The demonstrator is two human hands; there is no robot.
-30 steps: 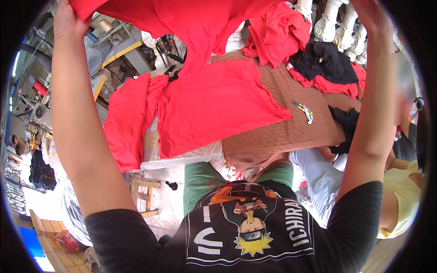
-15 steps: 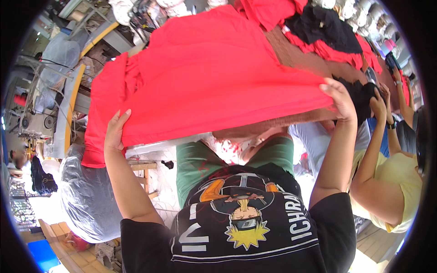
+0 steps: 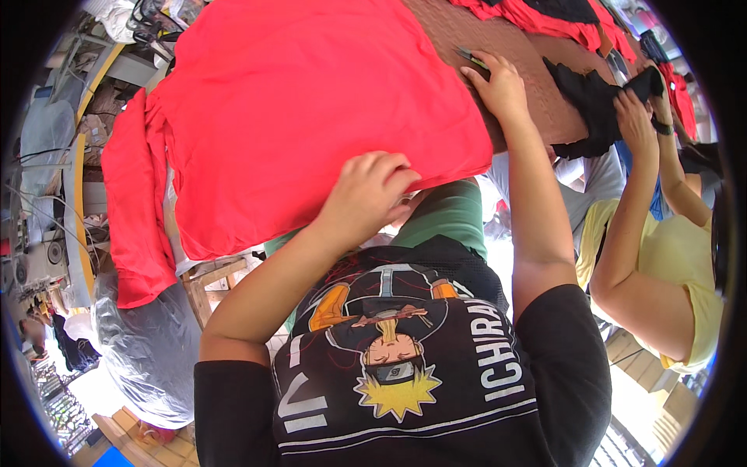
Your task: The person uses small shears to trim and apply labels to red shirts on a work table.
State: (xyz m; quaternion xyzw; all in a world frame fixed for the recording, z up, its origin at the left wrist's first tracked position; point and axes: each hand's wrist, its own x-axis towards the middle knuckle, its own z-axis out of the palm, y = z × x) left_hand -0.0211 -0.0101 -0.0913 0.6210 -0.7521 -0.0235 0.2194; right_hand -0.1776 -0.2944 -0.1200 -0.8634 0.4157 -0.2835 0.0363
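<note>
A red long-sleeved shirt [image 3: 311, 109] lies spread over the brown-covered table, its near edge hanging toward my lap. One sleeve [image 3: 136, 218] drapes down at the left. At the near edge, my left hand [image 3: 369, 194] has its fingers curled over the hem; the fabric between thumb and fingers is mostly hidden. My right hand [image 3: 500, 86] is on the table beyond the shirt's right side. Its thumb and forefinger close around small thread snips [image 3: 472, 59], whose tip points away to the left.
To the right, a co-worker's hands [image 3: 636, 117] hold a black garment [image 3: 587, 105]. More red and black cloth [image 3: 545, 23] lies at the far right on the brown table cover [image 3: 517, 50]. A plastic-wrapped bundle [image 3: 144, 350] stands at the lower left, below yellow-edged machinery [image 3: 82, 202].
My right hand let go of the shirt's right corner and went to the snips. My left hand moved right along the near edge. The shirt now lies flatter and nearer.
</note>
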